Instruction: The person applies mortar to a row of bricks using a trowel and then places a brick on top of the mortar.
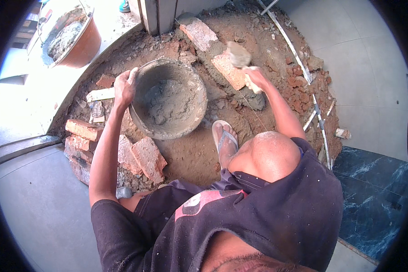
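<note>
You've bare dirt (276,72) R of your R hand (255,76), up to white strip (307,77). Basin (198,93) + laid brick (229,72) block btw hands; brick stack (83,130) blocks L of L forearm (108,147).

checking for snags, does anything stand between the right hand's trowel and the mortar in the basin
Only the basin's right rim appears to stand between the trowel and the mortar; the left hand holds the rim's left.

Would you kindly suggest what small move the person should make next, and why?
I would probably smooth the mortar at the brick's near end with the trowel: it looks lumpy there, the right hand holds the trowel close by, and the left hand holds the basin by its rim.
</note>
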Demonstrator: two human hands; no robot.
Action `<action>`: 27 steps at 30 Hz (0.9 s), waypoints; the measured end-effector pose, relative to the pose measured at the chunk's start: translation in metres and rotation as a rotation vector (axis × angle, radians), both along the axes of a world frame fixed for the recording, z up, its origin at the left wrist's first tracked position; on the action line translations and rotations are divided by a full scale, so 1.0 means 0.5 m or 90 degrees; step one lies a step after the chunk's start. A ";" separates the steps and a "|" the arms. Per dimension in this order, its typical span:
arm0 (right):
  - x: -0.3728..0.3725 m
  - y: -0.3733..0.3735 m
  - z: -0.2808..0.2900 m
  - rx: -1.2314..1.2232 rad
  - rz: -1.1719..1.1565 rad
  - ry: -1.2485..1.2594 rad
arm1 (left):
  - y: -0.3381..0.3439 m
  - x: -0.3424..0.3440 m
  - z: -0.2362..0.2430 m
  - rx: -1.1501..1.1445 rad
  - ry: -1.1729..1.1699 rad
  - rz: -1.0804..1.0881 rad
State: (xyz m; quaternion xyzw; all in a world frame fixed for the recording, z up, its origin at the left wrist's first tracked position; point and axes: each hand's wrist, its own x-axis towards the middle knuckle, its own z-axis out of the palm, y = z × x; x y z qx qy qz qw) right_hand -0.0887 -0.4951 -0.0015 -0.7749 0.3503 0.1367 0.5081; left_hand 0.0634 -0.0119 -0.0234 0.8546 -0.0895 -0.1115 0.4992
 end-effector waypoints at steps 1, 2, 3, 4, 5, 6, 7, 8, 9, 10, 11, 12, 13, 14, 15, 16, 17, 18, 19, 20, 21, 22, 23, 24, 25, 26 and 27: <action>-0.018 -0.017 0.004 -0.028 -0.016 -0.006 | -0.001 0.003 -0.001 0.002 -0.005 0.005; -0.042 -0.030 0.005 -0.056 -0.032 -0.013 | -0.001 0.007 -0.001 -0.031 0.006 0.013; -0.064 -0.036 0.003 -0.085 -0.050 -0.014 | -0.002 0.006 -0.002 -0.066 0.021 0.018; -0.089 -0.044 -0.013 -0.121 -0.044 -0.035 | -0.011 0.000 0.004 -0.101 0.040 0.019; -0.114 -0.047 -0.033 -0.156 -0.037 -0.056 | -0.022 -0.007 0.008 -0.174 0.040 0.025; -0.131 -0.049 -0.055 -0.190 -0.026 -0.081 | -0.014 -0.005 0.014 -0.161 0.045 0.021; -0.148 -0.049 -0.075 -0.243 -0.004 -0.064 | -0.007 0.001 0.007 -0.164 0.061 0.017; -0.218 -0.126 -0.152 -0.433 -0.016 -0.099 | -0.048 0.015 -0.003 -0.189 0.084 -0.016; -0.205 -0.077 -0.152 -0.388 0.011 -0.099 | -0.025 0.013 -0.008 -0.175 0.072 0.000; -0.203 -0.016 -0.129 -0.351 0.035 -0.100 | -0.008 0.011 -0.007 -0.167 0.059 0.012; -0.219 0.003 -0.128 -0.332 0.019 -0.108 | -0.008 0.012 -0.007 -0.169 0.049 0.009; -0.231 0.017 -0.128 -0.311 0.002 -0.117 | -0.005 0.019 -0.016 -0.154 0.046 0.004; -0.237 0.024 -0.128 -0.291 -0.013 -0.127 | 0.001 0.024 -0.024 -0.139 0.043 0.001; -0.238 0.025 -0.137 -0.288 -0.020 -0.114 | 0.008 0.027 -0.032 -0.124 0.039 -0.001; -0.243 0.019 -0.147 -0.291 -0.030 -0.099 | 0.001 0.023 -0.029 -0.136 0.044 -0.002; -0.248 0.013 -0.154 -0.293 -0.039 -0.085 | -0.006 0.018 -0.025 -0.148 0.048 -0.002; -0.253 0.005 -0.158 -0.264 -0.044 -0.079 | -0.012 0.013 -0.022 -0.160 0.052 -0.002; -0.251 0.001 -0.157 -0.232 -0.045 -0.074 | -0.015 0.010 -0.013 -0.142 0.047 0.002; -0.250 -0.003 -0.156 -0.201 -0.046 -0.070 | -0.018 0.006 -0.003 -0.123 0.043 0.005; -0.251 -0.006 -0.155 -0.180 -0.067 -0.073 | -0.020 0.003 0.005 -0.105 0.038 0.008; -0.249 -0.001 -0.150 -0.157 -0.086 -0.077 | -0.017 0.002 0.006 -0.104 0.035 0.009; -0.247 0.005 -0.144 -0.134 -0.106 -0.082 | -0.016 0.001 0.006 -0.104 0.031 0.008; -0.244 0.007 -0.136 -0.124 -0.100 -0.071 | -0.014 0.001 0.007 -0.103 0.028 0.008; -0.239 0.014 -0.117 -0.114 -0.096 -0.060 | -0.012 0.000 0.005 -0.106 0.030 0.009; -0.234 0.017 -0.107 -0.103 -0.091 -0.048 | -0.010 0.000 0.002 -0.109 0.031 0.010; -0.232 0.018 -0.109 -0.109 -0.087 -0.057 | -0.007 0.000 0.000 -0.112 0.033 0.011; -0.235 0.014 -0.108 -0.119 -0.087 -0.065 | -0.011 -0.002 0.008 -0.096 0.032 0.010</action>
